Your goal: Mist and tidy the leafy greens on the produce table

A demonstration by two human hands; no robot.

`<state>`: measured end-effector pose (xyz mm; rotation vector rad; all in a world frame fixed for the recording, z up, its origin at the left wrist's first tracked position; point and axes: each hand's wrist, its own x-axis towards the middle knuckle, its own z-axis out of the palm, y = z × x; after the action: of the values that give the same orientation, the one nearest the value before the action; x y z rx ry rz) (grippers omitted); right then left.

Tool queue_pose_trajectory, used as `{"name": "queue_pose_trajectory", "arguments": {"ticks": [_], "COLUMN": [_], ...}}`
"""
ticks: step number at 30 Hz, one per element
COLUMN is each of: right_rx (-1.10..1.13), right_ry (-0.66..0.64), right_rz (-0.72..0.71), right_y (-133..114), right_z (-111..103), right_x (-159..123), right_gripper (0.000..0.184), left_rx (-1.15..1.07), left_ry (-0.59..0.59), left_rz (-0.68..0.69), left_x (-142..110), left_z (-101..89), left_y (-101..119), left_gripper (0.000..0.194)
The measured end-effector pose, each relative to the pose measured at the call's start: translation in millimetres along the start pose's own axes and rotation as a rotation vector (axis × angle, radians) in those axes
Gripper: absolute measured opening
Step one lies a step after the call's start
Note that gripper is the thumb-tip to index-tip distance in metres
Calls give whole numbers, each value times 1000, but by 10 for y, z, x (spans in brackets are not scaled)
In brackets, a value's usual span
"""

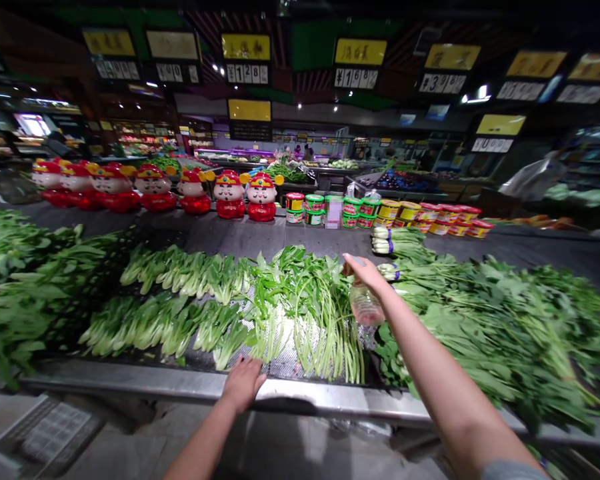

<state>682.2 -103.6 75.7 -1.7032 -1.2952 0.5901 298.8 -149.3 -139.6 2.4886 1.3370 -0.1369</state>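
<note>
My right hand (366, 269) reaches out over the vegetables, its fingers closed round the top of a clear ridged plastic bottle (367, 308). The bottle hangs below the hand, and whatever cap or nozzle it has is hidden. Beneath and left of it lie long-stemmed leafy greens (307, 293) on a perforated metal tray (287, 365). My left hand (244, 383) rests on the steel front rail (325, 395) with the fingers laid flat and nothing in them. Just beyond its fingertips are small bok choy (223, 337), arranged in two rows.
Bundled greens (500, 327) fill the right side, and more leafy greens (35, 287) lie on the left. Along the back ledge stand red-and-white figurine jars (230, 195) and stacked small tubs (351, 212). Price signs (360, 63) hang overhead. A grey crate (50, 433) sits on the floor.
</note>
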Motion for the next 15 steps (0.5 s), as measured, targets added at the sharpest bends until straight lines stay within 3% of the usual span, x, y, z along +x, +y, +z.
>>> {"name": "queue_pose_trajectory", "arguments": {"ticks": [9,15], "right_rx": [77,46], "right_ry": [-53,-55], "right_rz": [102,21], "right_y": [-97,-308], "right_z": [210,261], "right_x": [17,-36], "right_gripper": [56,55], "left_rx": [-24,-11], "left_ry": [4,-11], "left_rz": [-10,-15], "left_x": [-1,-5], "left_z": [-2,-32], "left_y": [0,26], "left_gripper": [54,54]}}
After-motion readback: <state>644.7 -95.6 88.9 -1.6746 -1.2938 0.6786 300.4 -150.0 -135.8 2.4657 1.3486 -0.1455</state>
